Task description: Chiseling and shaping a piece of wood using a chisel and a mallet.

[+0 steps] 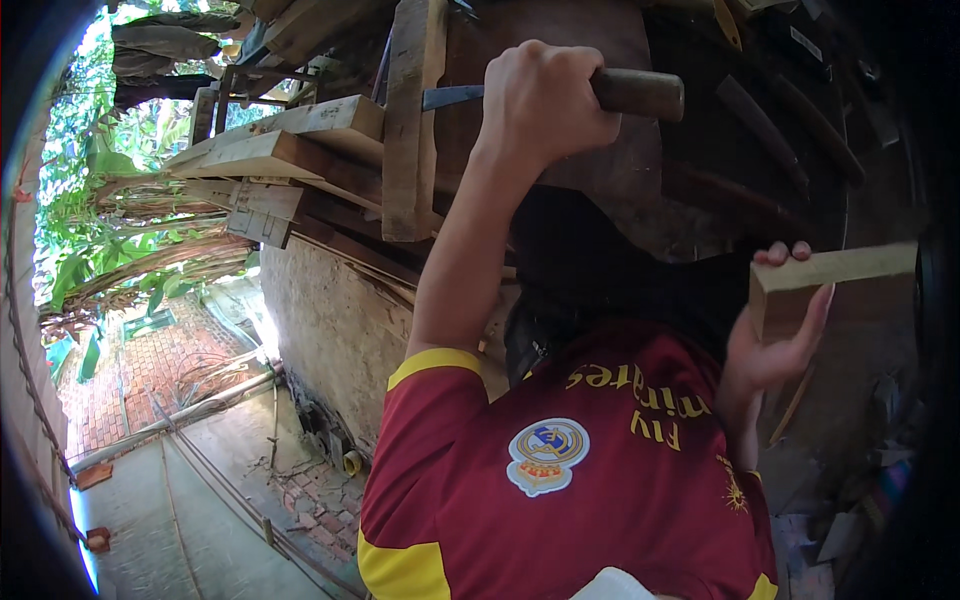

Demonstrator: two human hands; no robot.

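My left hand is wrapped round a chisel, whose thick wooden handle sticks out to the right of the fist. On the other side, the chisel's narrow metal blade points left, its tip at the edge of a wooden beam. Whether the tip touches or cuts into the wood is too small to tell. Off to the right, my right hand grips a rectangular wooden block, thumb on the near side and fingertips over the far edge. The block is apart from the chisel handle.
Several pale planks are stacked left of the beam, beside a rough wall. Dark wood pieces and tools lie at the far right. Plants and a brick surface show at the left.
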